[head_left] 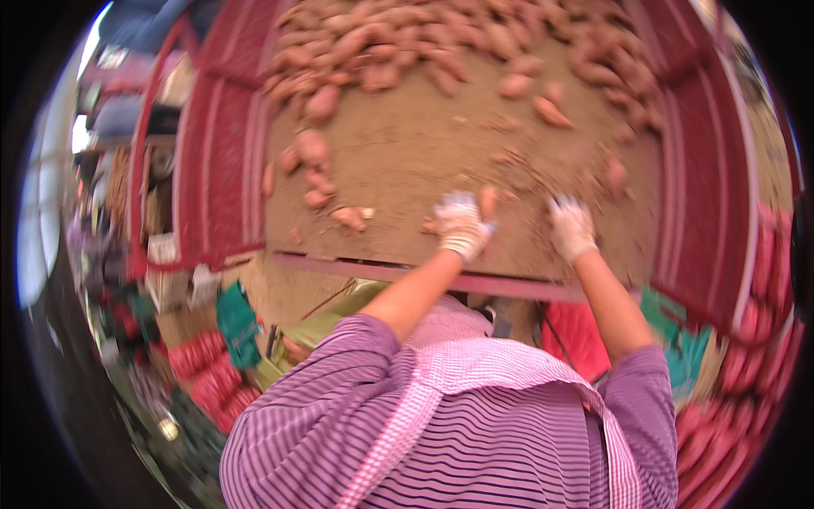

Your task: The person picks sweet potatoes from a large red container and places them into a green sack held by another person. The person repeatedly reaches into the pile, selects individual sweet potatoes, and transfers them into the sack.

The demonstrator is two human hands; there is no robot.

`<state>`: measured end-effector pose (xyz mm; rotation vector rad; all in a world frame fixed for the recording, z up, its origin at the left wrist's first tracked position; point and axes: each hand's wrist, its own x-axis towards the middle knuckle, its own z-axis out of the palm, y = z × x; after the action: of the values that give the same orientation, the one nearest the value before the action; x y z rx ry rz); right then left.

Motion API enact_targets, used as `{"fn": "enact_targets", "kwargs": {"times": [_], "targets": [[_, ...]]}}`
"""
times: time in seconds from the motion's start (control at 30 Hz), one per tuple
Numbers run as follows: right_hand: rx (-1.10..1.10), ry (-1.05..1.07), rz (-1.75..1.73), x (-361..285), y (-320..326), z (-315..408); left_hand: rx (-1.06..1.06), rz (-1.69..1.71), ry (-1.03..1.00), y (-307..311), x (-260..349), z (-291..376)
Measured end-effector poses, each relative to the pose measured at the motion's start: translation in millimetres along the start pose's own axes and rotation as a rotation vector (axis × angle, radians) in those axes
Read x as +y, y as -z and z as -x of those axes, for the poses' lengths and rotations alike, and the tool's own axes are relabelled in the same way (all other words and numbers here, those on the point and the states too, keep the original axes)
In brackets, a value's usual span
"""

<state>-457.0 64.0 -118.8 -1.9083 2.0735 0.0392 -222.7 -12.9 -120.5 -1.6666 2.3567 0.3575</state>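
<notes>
My left hand, in a white knit glove, rests low over the dirty floor of a red cart bed. Its fingers point away from me and the thumb stands out to the right. Just right of its fingertips lies a small sweet potato; another piece is at its left edge. My right hand, gloved too, is spread over soil and root scraps, with no sweet potato visible in it. Motion blurs both hands, and their palms are hidden.
Many sweet potatoes are heaped at the far end, with more along both sides. Red metal side walls flank the bed, and a pink front edge crosses before me. Filled red mesh sacks stand at the right; a teal crate is lower left.
</notes>
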Motion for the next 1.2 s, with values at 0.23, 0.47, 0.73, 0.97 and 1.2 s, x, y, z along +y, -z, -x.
{"fn": "enact_targets", "kwargs": {"times": [0.23,0.47,0.73,0.97,1.2], "targets": [[0.008,-0.054,-0.407,-18.7,21.2,-34.0,-0.108,0.354,-0.005,-0.2,-25.4,-23.0],[-0.410,-0.403,-2.195,-73.7,67.1,-47.3,-0.706,2.492,0.107,31.5,-123.1,-39.9],[-0.503,-0.066,-1.182,-132.5,103.5,-46.9,-0.864,3.004,0.107,74.6,-93.4,-19.5],[-0.479,-0.133,-1.258,-119.5,98.2,16.5,-0.614,2.631,-0.112,79.9,-33.6,16.1],[0.121,0.640,-0.526,-121.9,114.3,84.3,-0.812,2.641,0.081,63.4,-19.4,73.3]]}}
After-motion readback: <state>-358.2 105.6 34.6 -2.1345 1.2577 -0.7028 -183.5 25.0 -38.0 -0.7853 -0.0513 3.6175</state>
